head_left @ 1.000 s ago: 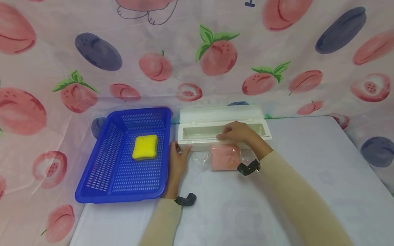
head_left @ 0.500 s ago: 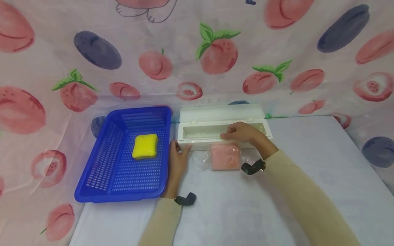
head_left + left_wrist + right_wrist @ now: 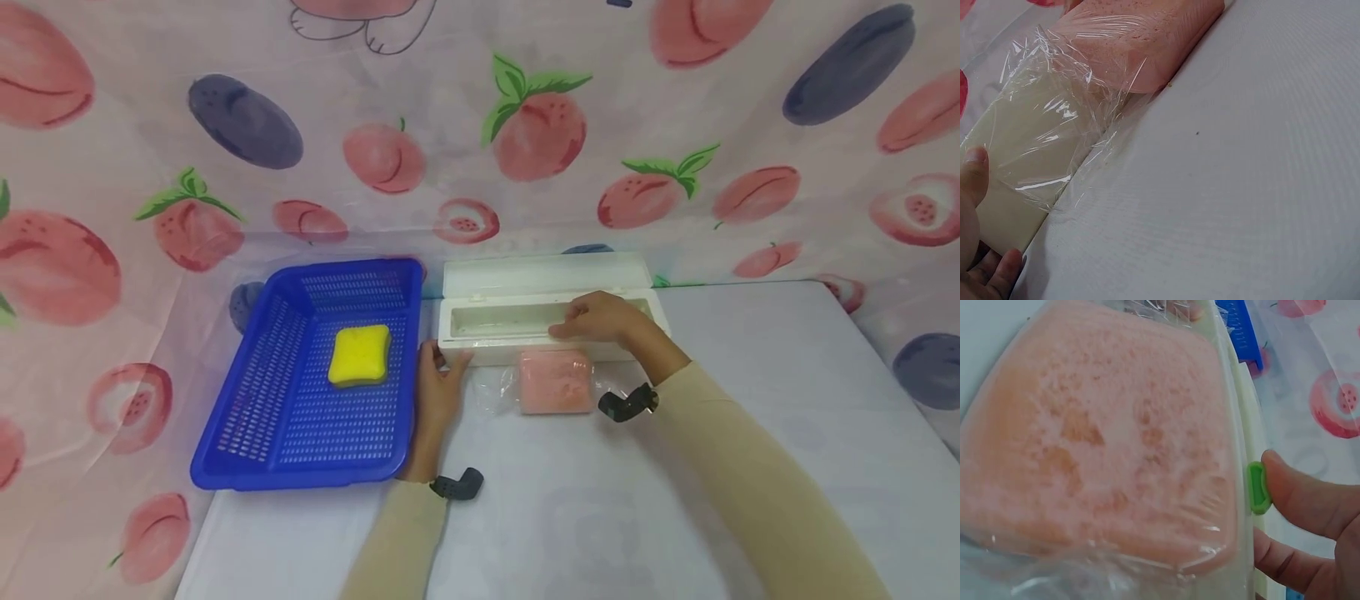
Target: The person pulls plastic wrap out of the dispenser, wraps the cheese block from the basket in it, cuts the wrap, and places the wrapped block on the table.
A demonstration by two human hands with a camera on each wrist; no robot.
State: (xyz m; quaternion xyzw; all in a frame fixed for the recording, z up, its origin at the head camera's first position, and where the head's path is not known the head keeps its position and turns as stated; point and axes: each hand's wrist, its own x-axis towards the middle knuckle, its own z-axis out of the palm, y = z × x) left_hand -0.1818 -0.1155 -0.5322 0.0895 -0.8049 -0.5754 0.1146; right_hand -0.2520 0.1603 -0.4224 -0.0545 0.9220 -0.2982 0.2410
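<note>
A long white cling film dispenser (image 3: 480, 353) stands at the back of the table with its lid (image 3: 547, 275) raised. My left hand (image 3: 437, 396) grips its left end, thumb on the front face. Along the front rim, right of the middle, my right hand (image 3: 600, 318) has its thumb against a small green slide cutter (image 3: 1259, 487), other fingers curled below it. A pink, porous-looking block (image 3: 555, 383) wrapped in clear film lies right before the dispenser. Loose cling film (image 3: 1060, 125) runs crinkled from the block over the dispenser's front face.
To the left, a blue plastic basket (image 3: 300, 477) holds a yellow sponge (image 3: 360, 356); its right rim is close beside my left hand. A fruit-printed cloth (image 3: 420, 100) hangs directly behind the dispenser. White cloth covers the table (image 3: 570, 517).
My right hand has slid a little to the right along the dispenser's front rim. My left hand keeps its grip on the left end. The whole view has shifted slightly.
</note>
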